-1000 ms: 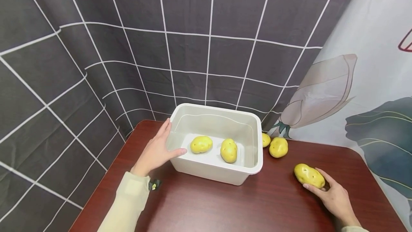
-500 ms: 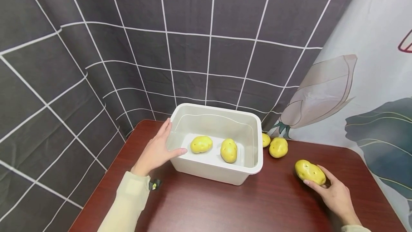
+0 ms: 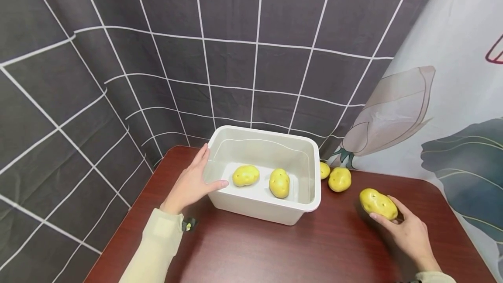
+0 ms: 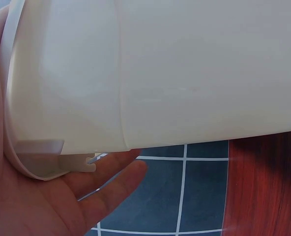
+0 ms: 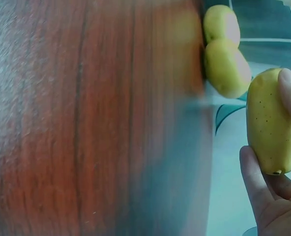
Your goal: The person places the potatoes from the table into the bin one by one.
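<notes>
A pale grey plastic bin (image 3: 259, 208) stands on the table with two yellow potatoes (image 3: 246, 176) lying apart on its floor. My left hand (image 3: 190, 187) rests against the bin's front left corner, fingers along the left rim and thumb extended over the front rim. The left wrist view shows its fingers straight behind the bin's outer wall (image 4: 194, 73). Right of the bin, my right hand (image 3: 412, 232) grips another potato (image 3: 378, 204) between thumb and fingers, raised over the table. In the right wrist view that potato (image 5: 271, 123) is speckled with dark dots.
Two more potatoes (image 3: 339, 180) lie on the table right of the bin, one partly hidden behind its rim. The reddish-brown wooden table (image 3: 275, 252) ends at a dark gridded curtain (image 3: 228, 64) behind and a pale floral one (image 3: 452, 99) at right.
My right hand has lifted the potato slightly upward and away from me in the head view. My left hand, the bin and the other potatoes keep their places.
</notes>
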A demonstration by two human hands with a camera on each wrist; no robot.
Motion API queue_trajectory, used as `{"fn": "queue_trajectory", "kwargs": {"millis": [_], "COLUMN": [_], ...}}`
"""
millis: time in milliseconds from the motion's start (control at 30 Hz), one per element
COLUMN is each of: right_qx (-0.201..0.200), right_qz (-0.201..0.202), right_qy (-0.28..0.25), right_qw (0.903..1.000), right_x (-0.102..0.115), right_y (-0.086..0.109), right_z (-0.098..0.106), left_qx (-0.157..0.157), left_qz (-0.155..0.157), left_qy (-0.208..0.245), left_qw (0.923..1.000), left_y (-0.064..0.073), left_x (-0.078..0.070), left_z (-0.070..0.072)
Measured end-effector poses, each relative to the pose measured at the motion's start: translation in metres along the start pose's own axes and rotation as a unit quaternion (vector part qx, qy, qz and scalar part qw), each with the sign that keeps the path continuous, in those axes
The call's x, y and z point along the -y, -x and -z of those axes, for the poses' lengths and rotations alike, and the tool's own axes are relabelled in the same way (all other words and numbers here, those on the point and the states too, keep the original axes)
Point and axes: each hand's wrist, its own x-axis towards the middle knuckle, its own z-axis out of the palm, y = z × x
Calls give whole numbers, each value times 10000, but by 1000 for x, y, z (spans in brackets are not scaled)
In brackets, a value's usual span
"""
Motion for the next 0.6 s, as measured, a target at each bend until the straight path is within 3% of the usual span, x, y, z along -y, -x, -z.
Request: {"fn": "queue_trajectory", "kwargs": {"millis": [400, 600], "right_qx": [-239, -210], "right_qz": [240, 31], "right_qy": [-159, -205], "right_qw": [9993, 9996], "right_x": [17, 23], "right_y": [-4, -3], "right_z": [4, 8], "left_qx": [-2, -2], "left_qz": [25, 9], "left_qy": [13, 66], "left_qw": [10000, 10000], "left_y": [2, 1], "left_x": [0, -1], "left_z": [2, 2]}}
